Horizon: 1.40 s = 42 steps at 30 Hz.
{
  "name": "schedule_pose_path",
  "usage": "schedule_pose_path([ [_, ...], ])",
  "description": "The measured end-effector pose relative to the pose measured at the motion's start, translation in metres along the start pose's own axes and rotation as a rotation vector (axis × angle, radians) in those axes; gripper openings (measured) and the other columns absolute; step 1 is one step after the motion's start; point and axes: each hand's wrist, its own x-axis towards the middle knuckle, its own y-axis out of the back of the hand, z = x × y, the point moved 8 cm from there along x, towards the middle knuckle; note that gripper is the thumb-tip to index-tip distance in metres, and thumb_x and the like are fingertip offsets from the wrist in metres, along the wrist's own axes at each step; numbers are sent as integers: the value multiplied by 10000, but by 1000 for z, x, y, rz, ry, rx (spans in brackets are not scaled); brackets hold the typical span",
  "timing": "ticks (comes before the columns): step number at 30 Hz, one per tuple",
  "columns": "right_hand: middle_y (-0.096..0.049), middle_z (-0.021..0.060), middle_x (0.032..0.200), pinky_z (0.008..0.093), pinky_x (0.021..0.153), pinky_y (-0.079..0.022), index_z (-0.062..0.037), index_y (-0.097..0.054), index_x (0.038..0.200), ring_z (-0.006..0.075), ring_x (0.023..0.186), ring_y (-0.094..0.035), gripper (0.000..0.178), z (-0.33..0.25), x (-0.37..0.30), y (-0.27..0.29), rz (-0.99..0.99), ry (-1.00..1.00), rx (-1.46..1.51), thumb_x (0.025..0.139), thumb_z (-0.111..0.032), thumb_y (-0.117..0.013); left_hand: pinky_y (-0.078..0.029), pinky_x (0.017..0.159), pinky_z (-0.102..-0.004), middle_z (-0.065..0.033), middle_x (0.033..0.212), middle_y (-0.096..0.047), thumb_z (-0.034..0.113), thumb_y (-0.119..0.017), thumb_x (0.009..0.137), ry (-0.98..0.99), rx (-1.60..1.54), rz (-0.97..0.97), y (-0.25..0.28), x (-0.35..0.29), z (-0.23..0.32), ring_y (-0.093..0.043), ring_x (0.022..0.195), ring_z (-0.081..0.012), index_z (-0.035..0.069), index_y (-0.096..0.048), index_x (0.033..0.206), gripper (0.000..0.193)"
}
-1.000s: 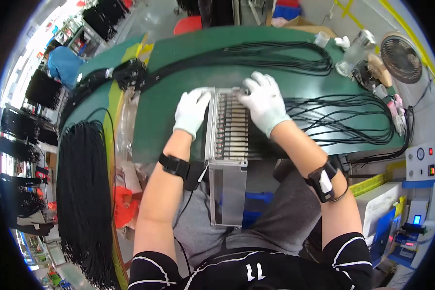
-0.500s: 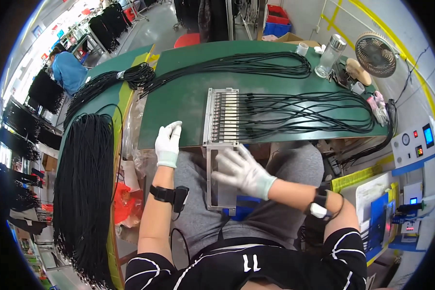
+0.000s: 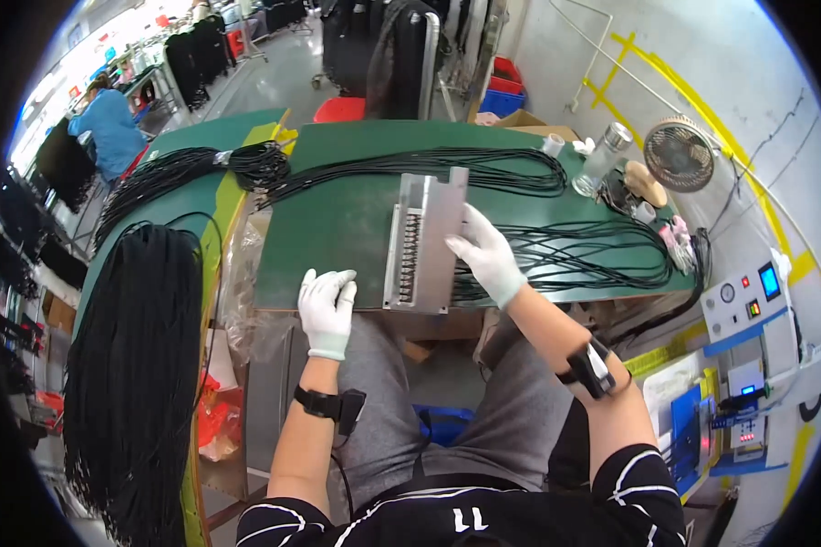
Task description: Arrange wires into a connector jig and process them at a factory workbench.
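A grey metal fixture (image 3: 394, 273) holds a row of small cable ends near the front edge of the green table. Over its right part stands a flat metal plate (image 3: 438, 237), hiding some of the row. My right hand (image 3: 491, 260), in a white glove, grips the plate's right edge, thumb on its face. Black cables (image 3: 584, 251) run from the fixture to the right in long loops, partly behind this hand. To the left of the fixture, my gloved left hand (image 3: 327, 310) hovers by the table's front edge, fingers apart and loosely bent, holding nothing.
Bundled black cables (image 3: 429, 164) lie along the table's back. A thick cable bundle (image 3: 137, 383) hangs at the left. A glass bottle (image 3: 602, 159) and a fan (image 3: 680, 153) stand at the right back, above a control box (image 3: 743, 301). A person in blue (image 3: 109, 128) sits far left.
The metal plate, a frame hanging below the table edge before, is now up over the fixture in my right hand. My left hand has moved slightly, and the view has shifted.
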Motion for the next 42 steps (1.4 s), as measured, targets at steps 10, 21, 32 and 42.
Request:
schedule_pose_path([
  [10, -701, 114, 1137, 312, 955, -501, 4, -670, 1188, 171, 1071, -646, 328, 14, -61, 44, -185, -275, -448, 899, -151, -691, -460, 1036, -366, -122, 1062, -716, 83, -633, 939, 410, -687, 69, -24, -12, -11, -652, 1017, -199, -40, -699, 1015, 159],
  [21, -659, 157, 1220, 361, 975, -514, 15, -569, 1332, 230, 1120, -630, 474, -68, -317, 213, 418, -437, -131, 955, -258, -659, -516, 722, -267, -116, 927, -712, 179, -626, 941, 361, -828, -1615, -140, -121, 165, -682, 759, -161, -83, -694, 981, 273],
  [32, -689, 148, 1163, 304, 890, -527, 60, -614, 1243, 174, 1020, -654, 405, -51, -204, -6, -558, -348, 339, 913, -153, -714, -518, 821, -280, -70, 1017, -714, 153, -598, 962, 282, -798, -1610, -169, -131, 220, -671, 913, -161, -75, -633, 1175, 314],
  [42, -638, 110, 1249, 317, 925, -511, 5, -590, 1291, 183, 1102, -609, 422, -10, -149, -112, -976, -123, 396, 935, -199, -688, -518, 824, -297, -72, 1011, -715, 183, -592, 964, 162, -746, -1714, -194, -152, 220, -673, 913, -170, -58, -637, 1171, 321],
])
